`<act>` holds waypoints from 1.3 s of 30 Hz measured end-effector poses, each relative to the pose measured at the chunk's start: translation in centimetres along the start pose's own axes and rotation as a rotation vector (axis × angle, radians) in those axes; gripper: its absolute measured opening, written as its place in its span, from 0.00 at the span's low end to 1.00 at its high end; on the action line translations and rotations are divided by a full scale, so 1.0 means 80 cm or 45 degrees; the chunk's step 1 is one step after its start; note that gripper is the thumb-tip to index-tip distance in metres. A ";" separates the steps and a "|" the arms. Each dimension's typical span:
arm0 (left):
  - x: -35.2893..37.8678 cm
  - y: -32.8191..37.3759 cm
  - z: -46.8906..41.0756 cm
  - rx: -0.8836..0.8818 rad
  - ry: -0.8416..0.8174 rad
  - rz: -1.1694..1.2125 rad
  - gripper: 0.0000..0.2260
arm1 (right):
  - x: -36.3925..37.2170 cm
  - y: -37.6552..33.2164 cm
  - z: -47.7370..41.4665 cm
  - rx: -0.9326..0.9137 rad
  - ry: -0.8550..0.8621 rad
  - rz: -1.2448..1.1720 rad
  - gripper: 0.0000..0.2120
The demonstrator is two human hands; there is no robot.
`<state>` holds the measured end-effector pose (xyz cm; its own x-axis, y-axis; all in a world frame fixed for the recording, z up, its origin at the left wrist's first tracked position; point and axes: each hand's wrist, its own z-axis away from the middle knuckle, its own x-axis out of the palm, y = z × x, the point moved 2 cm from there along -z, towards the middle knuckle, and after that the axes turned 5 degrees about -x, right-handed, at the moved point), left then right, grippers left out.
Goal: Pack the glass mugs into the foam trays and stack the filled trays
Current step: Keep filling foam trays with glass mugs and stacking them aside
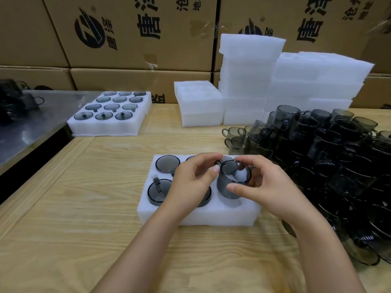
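A: Where is the glass mug (233,180)?
B: Centre of the frame, upright in the lower right pocket of the nearest foam tray (198,216). Most of its smoky grey body stands above the foam.
A: And the hands?
B: Both hold it. The left hand (190,182) pinches the rim on the left side with thumb and curled fingers. The right hand (268,191) has its thumb on the near wall and its fingers curled over the far rim.
A: What else is in that tray?
B: Seated mugs (167,163) in the left pockets. The left hand partly hides the middle pockets.
A: Around it?
B: A wooden tabletop (84,197). A heap of loose mugs (338,157) fills the right of the frame. A filled tray (110,127) of twelve lies at upper left, beside a metal surface (31,115). Empty foam stacks (249,66) stand at upper centre, in front of cardboard boxes (137,32).
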<state>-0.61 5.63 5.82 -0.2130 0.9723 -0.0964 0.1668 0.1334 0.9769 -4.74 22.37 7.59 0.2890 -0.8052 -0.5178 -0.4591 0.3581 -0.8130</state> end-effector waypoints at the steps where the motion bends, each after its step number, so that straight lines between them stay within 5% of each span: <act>1: 0.000 -0.001 -0.001 -0.005 -0.008 -0.018 0.12 | 0.001 -0.001 0.000 -0.016 -0.020 0.040 0.25; 7: 0.003 -0.005 -0.001 -0.008 -0.021 -0.089 0.14 | -0.003 0.001 0.002 -0.026 -0.099 0.240 0.22; 17: 0.016 -0.002 0.005 0.073 -0.015 -0.745 0.11 | 0.005 0.004 -0.002 -0.037 -0.155 0.508 0.25; 28: 0.035 0.004 0.038 0.530 0.086 -1.587 0.22 | 0.025 -0.005 0.025 -0.225 -0.361 0.648 0.32; 34: 0.029 -0.020 0.058 0.654 -0.122 -1.898 0.30 | 0.055 0.008 0.050 -0.275 -0.434 1.127 0.46; 39: 0.035 -0.024 0.052 0.698 -0.058 -2.060 0.29 | 0.058 0.008 0.046 -0.325 -0.406 1.300 0.47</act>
<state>2.47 8.87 2.86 -0.4611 -0.2073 -0.8628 0.1132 0.9506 -0.2889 -0.59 20.59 3.71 -0.1385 -0.0130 -0.9903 -0.7551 0.6484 0.0971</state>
